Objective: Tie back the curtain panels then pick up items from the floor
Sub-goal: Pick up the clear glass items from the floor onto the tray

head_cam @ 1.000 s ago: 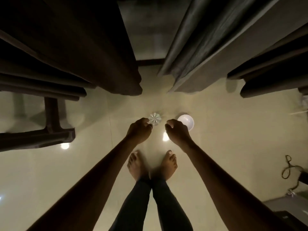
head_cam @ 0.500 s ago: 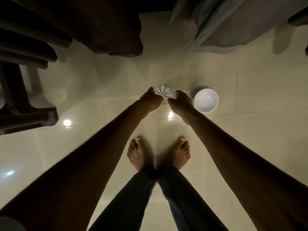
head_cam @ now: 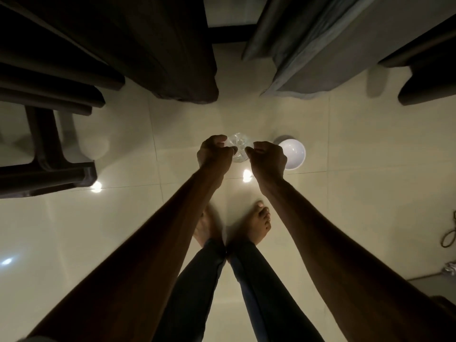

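Left grip (head_cam: 214, 153) and right grip (head_cam: 269, 156) are both clenched on the clear ribbed transparent vessel (head_cam: 238, 145) from opposite sides, just beside the white round bowl (head_cam: 294, 154) on the glossy tiled floor (head_cam: 357, 198). The vessel is probably light, rigid, slippery and breakable: hold it by the side walls.

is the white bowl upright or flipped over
Upright: the bowl sits on the floor with its rim and hollow white inside facing up.
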Tool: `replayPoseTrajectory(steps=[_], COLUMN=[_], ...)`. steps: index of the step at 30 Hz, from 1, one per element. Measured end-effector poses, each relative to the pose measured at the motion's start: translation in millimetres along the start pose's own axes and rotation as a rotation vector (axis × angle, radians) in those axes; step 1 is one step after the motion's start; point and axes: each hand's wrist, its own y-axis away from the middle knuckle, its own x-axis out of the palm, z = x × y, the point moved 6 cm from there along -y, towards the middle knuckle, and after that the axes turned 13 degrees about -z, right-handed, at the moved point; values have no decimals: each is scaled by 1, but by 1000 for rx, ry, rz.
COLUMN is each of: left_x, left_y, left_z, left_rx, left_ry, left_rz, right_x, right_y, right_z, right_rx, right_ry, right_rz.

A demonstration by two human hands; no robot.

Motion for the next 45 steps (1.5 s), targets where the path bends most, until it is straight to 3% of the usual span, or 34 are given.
replayPoseTrajectory(steps=[7, 11, 25, 32, 45], left_x=[-71, -108, -229, -278, -337], left_y=[93, 144, 299, 368, 445], left_z=[-48, -67, -139, -147, -124], left_rx=[118, 102, 80, 101, 116], left_ry=[134, 223, 447, 498, 537], left_rz=[-94, -108, -18, -14, -94], right_x=[-93, -145, -280, -331, -374], right_y=[60, 101, 229, 283, 367], right_z=[59, 96, 181, 196, 192], right_rx=[-69, -118, -59, -88, 49], right_ry=[-49, -41, -250, -307, -558], right_rz=[-71, -83, -61, -57, -15])
